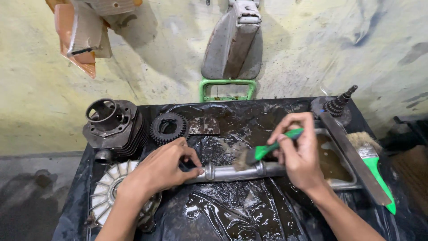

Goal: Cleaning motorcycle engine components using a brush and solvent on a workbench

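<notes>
Your left hand pins the metal shaft on the black plastic sheet. Your right hand, over the shaft's right end, holds a green-handled brush, bristles touching the shaft. Gear behind the shaft.

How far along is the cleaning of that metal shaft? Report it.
Done: hard to tell; the metal shaft shows bare silver metal. In hand: left hand grips it, right hand works a green-handled brush on it. Left: cylinder, gear and fan wheel sit aside, dark and greasy.

A stained yellowish wall rises behind a black plastic-covered table.
</notes>
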